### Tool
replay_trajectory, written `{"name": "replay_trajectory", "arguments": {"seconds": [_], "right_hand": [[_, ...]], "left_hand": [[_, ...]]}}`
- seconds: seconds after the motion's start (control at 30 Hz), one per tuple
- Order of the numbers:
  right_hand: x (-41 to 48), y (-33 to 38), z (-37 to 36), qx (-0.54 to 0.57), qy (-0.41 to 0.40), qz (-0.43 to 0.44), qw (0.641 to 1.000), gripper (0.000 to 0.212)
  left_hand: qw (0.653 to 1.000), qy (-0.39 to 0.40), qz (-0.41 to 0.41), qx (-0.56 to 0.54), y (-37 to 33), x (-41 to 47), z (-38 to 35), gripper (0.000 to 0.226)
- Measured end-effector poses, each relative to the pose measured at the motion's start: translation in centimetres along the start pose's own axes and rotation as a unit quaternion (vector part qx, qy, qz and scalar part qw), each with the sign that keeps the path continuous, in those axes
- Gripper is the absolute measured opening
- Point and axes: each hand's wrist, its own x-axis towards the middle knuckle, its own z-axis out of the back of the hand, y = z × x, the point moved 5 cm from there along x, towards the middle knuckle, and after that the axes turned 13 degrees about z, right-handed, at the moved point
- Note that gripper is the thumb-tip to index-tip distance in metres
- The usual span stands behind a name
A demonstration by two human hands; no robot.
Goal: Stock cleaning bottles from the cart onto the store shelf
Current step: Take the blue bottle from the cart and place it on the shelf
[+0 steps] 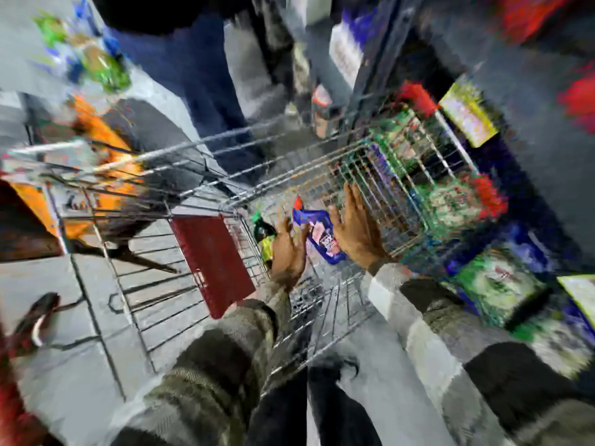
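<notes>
The view is heavily blurred. A blue cleaning bottle [317, 233] with a red cap and a pale label lies in the wire cart [225, 201]. My left hand [288, 249] is at the bottle's left side and my right hand [355, 226] at its right, both with fingers spread. Neither hand has closed around it. A dark green bottle [264, 233] with a green cap stands just left of my left hand, inside the cart.
The cart's red seat flap [214, 262] hangs at the near left. Store shelves [483, 284] with green, blue and red packages run along the right. A person in dark blue trousers [199, 78] stands beyond the cart. Orange goods [103, 133] sit at the left.
</notes>
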Motion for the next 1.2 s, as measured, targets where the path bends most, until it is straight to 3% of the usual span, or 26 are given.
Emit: {"name": "replay_trajectory", "arguments": {"seconds": [0.17,0.27,0.5,0.57,0.77,0.83,0.9,1.03,1.13,1.2], "right_hand": [[2.3,-6.3,-9.0,0.053,0.131,-0.137,0.980,0.049],[2.9,-9.3,-12.3,0.038,0.166,-0.178,0.969,0.043],[4.0,-10.8,-13.1,0.019,0.160,-0.203,0.966,0.030],[4.3,-11.0,-12.7,0.036,0.164,-0.211,0.963,0.029],[4.2,-8.9,-7.2,0.116,0.126,-0.212,0.962,0.027],[3.7,-7.0,-4.0,0.143,0.102,-0.195,0.965,0.025],[2.7,-4.7,-0.2,0.162,0.066,-0.172,0.969,0.024],[-0.3,0.3,8.1,0.239,-0.025,-0.148,0.959,0.024],[-3.3,4.3,15.2,0.292,-0.098,-0.121,0.944,0.026],[-5.8,6.9,20.0,0.328,-0.147,-0.089,0.929,0.031]], "left_hand": [[0.982,0.027,0.183,-0.042,6.9,5.7,-6.1,0.037],[0.969,0.037,0.240,-0.045,10.2,8.8,-9.4,0.033],[0.912,-0.039,0.376,-0.162,11.4,10.4,-10.8,0.027],[0.905,-0.039,0.379,-0.189,11.2,10.5,-10.8,0.026],[0.953,-0.056,0.254,-0.156,7.8,9.3,-8.1,0.025],[0.954,-0.060,0.225,-0.189,7.1,8.8,-7.1,0.051],[0.957,-0.055,0.187,-0.214,4.4,7.0,-5.2,0.061],[0.962,-0.029,0.091,-0.256,-5.2,0.8,0.1,0.048],[0.961,0.020,0.004,-0.276,-12.5,-5.1,3.7,0.014],[0.961,0.042,-0.055,-0.269,-17.1,-9.5,6.1,0.012]]}}
